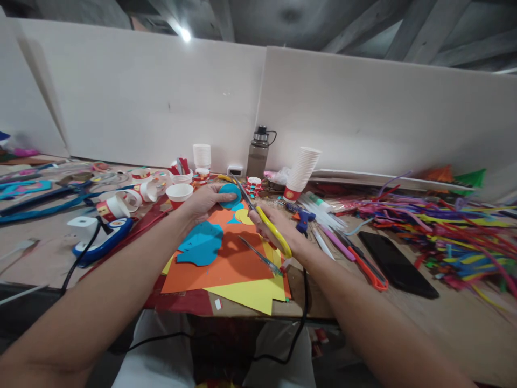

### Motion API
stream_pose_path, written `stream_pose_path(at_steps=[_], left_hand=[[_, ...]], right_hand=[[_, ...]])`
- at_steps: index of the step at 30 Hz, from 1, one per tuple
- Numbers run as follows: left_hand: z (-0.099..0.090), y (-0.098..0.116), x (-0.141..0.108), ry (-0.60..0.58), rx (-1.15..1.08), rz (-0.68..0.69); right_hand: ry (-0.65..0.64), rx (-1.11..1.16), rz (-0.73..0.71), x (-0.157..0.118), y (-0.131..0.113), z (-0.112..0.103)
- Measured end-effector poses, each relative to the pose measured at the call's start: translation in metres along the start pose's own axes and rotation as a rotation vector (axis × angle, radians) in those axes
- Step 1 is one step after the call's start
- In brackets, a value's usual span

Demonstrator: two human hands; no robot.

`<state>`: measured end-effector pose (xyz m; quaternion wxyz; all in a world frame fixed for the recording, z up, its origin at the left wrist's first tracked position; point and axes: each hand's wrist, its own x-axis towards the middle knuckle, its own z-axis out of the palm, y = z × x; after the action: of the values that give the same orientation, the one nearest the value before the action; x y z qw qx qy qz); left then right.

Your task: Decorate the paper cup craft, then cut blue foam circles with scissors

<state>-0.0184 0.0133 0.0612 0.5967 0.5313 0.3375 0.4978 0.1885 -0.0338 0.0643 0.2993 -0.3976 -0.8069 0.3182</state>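
Note:
My left hand [207,201] pinches a round blue paper disc [230,196] above the worktable. Just right of the disc, my right hand [271,222] is closed on yellow-handled scissors [274,230], whose blades point up and left beside the disc's edge. Beneath my hands, orange paper [226,275] lies over yellow paper [250,295]. A cut blue paper piece [201,245] rests on the orange sheet, with a yellow round piece [244,216] near the disc. A thin pen-like tool [260,255] lies across the sheets.
Paper cups [302,172] are stacked at the back, by a bottle [257,153]. A blue glue gun [304,220], red cutter [367,268] and black phone [398,264] lie right, near many pipe cleaners [456,226]. At left are a tape dispenser [103,242] and more cups.

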Motion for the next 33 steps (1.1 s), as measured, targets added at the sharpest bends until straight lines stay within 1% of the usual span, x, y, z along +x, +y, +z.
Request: stream_pose_path(at_steps=[10, 14, 18, 22, 26, 31, 33], left_hand=[[0.002, 0.002, -0.001, 0.008, 0.002, -0.004], [-0.001, 0.001, -0.001, 0.019, 0.012, -0.011], [-0.002, 0.000, 0.000, 0.000, -0.007, -0.021], [-0.001, 0.000, -0.001, -0.002, -0.027, -0.019], [0.000, -0.002, 0.000, 0.052, -0.066, -0.001], [0.006, -0.011, 0.002, 0.159, -0.226, -0.007], [0.010, -0.013, 0.002, 0.186, -0.269, -0.009]], right_hand=[[0.021, -0.005, 0.000, 0.000, -0.001, 0.000], [0.017, -0.010, 0.006, 0.000, -0.001, 0.000], [0.010, -0.010, 0.017, 0.000, 0.000, 0.000], [0.037, -0.013, 0.031, 0.000, 0.002, 0.001], [0.045, 0.011, 0.046, 0.000, 0.003, 0.003], [0.036, 0.028, 0.046, 0.000, 0.003, 0.005], [0.051, 0.024, 0.054, 0.000, 0.004, 0.005]])
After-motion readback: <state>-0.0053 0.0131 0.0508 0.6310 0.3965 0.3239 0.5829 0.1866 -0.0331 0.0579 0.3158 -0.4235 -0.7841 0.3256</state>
